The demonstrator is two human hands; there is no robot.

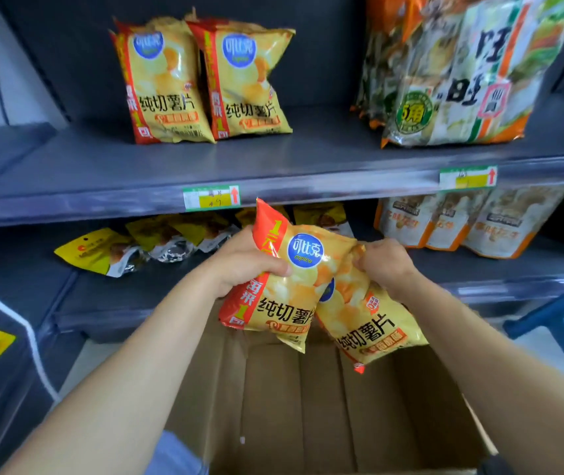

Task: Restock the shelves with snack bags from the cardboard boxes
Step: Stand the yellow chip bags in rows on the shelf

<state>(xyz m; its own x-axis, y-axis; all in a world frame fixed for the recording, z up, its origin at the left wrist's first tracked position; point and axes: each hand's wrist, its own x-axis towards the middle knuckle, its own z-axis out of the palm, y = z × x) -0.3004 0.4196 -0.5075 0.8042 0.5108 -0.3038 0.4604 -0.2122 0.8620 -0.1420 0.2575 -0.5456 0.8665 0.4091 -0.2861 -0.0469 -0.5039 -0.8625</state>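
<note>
My left hand (244,258) grips a yellow-and-red chip bag (284,289) by its left edge, above the open cardboard box (308,406). Partly behind that bag hangs a second, matching chip bag (373,323), which my right hand (385,262) pinches by its top corner. Two more of the same chip bags (205,84) stand upright on the grey upper shelf (102,169), left of middle. No bags show on the visible part of the box's floor.
A large multipack of rice crackers (451,70) fills the upper shelf's right side. On the lower shelf lie small yellow packets (129,245) at left and white-orange bags (468,221) at right. Price tags (211,197) sit on the shelf rail. A blue frame (554,320) stands at right.
</note>
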